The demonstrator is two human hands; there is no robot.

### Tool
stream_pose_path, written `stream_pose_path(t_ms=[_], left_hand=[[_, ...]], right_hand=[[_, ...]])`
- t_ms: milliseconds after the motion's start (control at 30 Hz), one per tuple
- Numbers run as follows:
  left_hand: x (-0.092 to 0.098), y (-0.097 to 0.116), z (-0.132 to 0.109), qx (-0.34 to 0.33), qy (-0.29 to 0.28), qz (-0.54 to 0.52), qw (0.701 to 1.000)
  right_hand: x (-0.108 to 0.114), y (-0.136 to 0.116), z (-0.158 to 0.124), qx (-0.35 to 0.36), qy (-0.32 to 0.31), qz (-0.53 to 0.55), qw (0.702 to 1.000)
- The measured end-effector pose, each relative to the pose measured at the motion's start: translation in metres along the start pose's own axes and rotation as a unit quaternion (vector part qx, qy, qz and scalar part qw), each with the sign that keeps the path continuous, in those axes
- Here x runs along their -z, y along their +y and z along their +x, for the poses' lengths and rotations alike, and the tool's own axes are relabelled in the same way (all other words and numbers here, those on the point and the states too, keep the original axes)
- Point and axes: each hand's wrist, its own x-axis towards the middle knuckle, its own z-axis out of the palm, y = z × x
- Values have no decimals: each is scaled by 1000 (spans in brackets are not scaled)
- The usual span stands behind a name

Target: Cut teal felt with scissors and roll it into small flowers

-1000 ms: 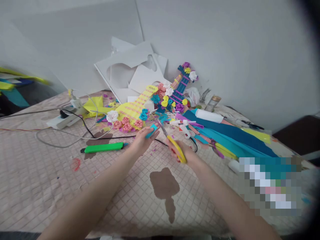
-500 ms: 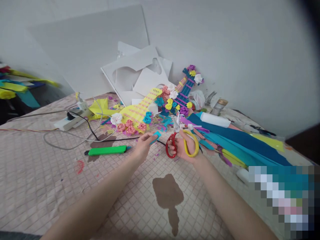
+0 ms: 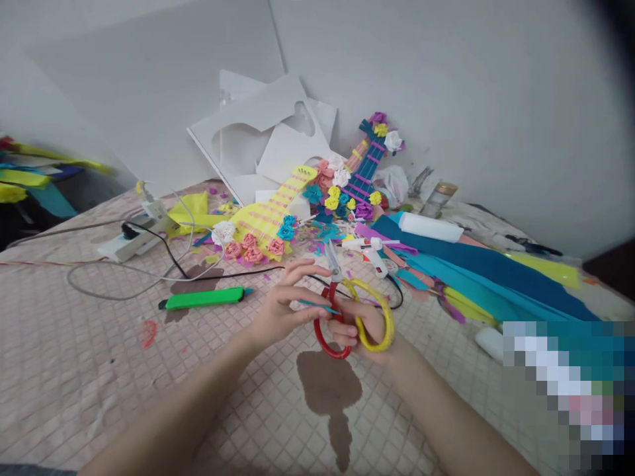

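Observation:
My left hand (image 3: 285, 304) pinches a small blue paper piece (image 3: 315, 305), seen nearly edge-on, close beside the scissors. Scissors (image 3: 335, 264) with one red and one yellow handle are in my right hand (image 3: 364, 320), its fingers through or around the loops. The blades point away from me and upward, near my left fingertips. Behind the scissors a white glue gun (image 3: 372, 251) lies on the quilted table cover (image 3: 238, 396). Further back leans a yellow paper guitar (image 3: 270, 211) with crepe-paper roses along its lower edge.
A green box cutter (image 3: 206, 299) lies on the left. Behind it are a power strip (image 3: 131, 241) and loose cables. Blue crepe-paper sheets (image 3: 476, 271) and a white roll (image 3: 430, 227) spread to the right. Cut white boards (image 3: 278, 99) and a dark blue paper guitar (image 3: 367, 168) lean on the wall.
Both hands have come closer together and nearer to me. The blue paper piece has turned edge-on beside the scissors. The glue gun shows more fully, and the view has shifted slightly.

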Motion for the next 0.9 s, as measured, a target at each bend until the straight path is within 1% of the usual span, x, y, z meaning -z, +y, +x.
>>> stream_pose_path(t_ms=[67, 167, 267, 367, 433, 500, 600, 667, 700, 767, 900], left_hand=[[0, 2, -1, -24, -29, 22, 999], [-2, 3, -2, -59, -72, 52, 994], [-4, 3, -1, -76, -90, 67, 991], [-4, 2, -2, -65, -96, 70, 991], [-6, 0, -4, -44, -79, 59, 994], [-10, -2, -7, -4, -43, 39, 998], [-19, -6, -11, 94, 17, 28, 995], [-25, -8, -11, 159, 37, 39, 986], [-27, -8, -11, 180, 37, 42, 982], [-31, -7, -9, 199, 20, 31, 979], [-31, -3, -6, 196, -36, -6, 980]], right_hand=[[-1, 2, -1, -8, -9, 5, 1000], [0, 3, -1, -16, -23, -22, 999], [3, 5, 1, -8, -25, -39, 999], [5, 7, 3, 13, -12, -32, 999], [4, 9, 4, 40, 5, -36, 999], [1, 10, 6, 82, 41, -43, 995], [-5, 10, 8, 170, 129, -69, 975], [-7, 9, 9, 222, 184, -89, 954], [-7, 9, 10, 241, 200, -94, 945], [-7, 10, 11, 264, 211, -101, 936], [-3, 13, 13, 282, 211, -119, 928]])
